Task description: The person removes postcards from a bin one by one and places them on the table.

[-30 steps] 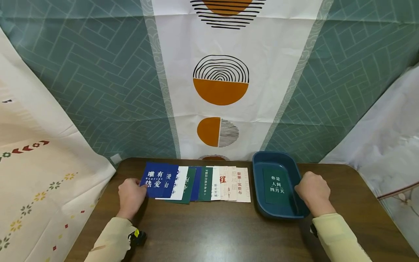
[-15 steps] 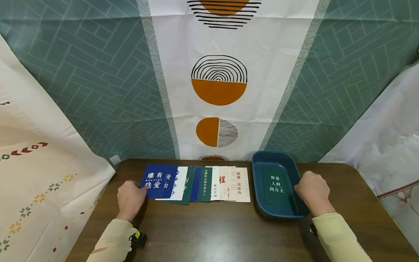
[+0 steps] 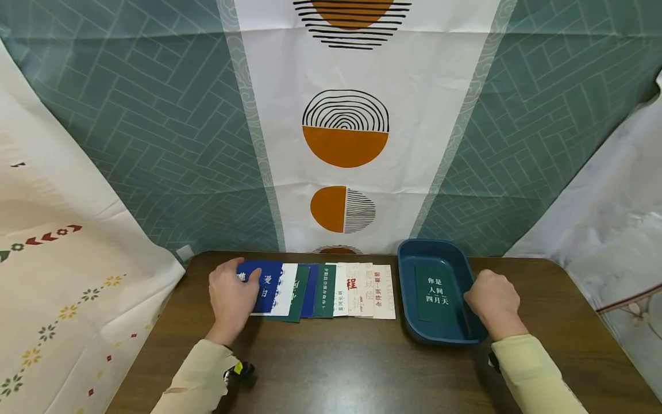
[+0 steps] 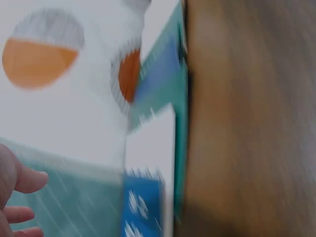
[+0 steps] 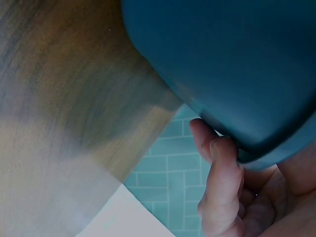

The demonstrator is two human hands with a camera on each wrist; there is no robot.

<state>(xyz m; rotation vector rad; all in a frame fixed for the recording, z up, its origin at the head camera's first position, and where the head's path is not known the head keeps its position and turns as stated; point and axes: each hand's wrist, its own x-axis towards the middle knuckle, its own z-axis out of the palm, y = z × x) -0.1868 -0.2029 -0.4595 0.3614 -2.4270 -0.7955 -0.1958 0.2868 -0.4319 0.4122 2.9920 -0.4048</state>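
Note:
My left hand (image 3: 233, 296) hovers over the left end of a row of overlapping printed cards, covering part of the dark blue cards (image 3: 269, 299) there. In the left wrist view its thumb and fingers (image 4: 30, 181) are spread apart with nothing between them, beside a blue card (image 4: 142, 205) on a white one (image 4: 155, 143). My right hand (image 3: 493, 302) grips the right rim of a blue plastic tray (image 3: 408, 313). From the right wrist view, curled fingers (image 5: 224, 182) hold that rim from outside. Inside the tray lies a dark green card (image 3: 437, 293) with white characters.
Green (image 3: 324, 299), white and cream cards (image 3: 384, 293) extend rightward along the back of the brown wooden table (image 3: 320, 356), up to the tray. A patterned cloth (image 3: 343, 75) hangs behind the table. Pale fabric borders the left and right sides.
My left hand has released the leftmost blue card's edge, risen and moved right over the blue cards, its thumb and fingers parting. The right hand and tray stay put.

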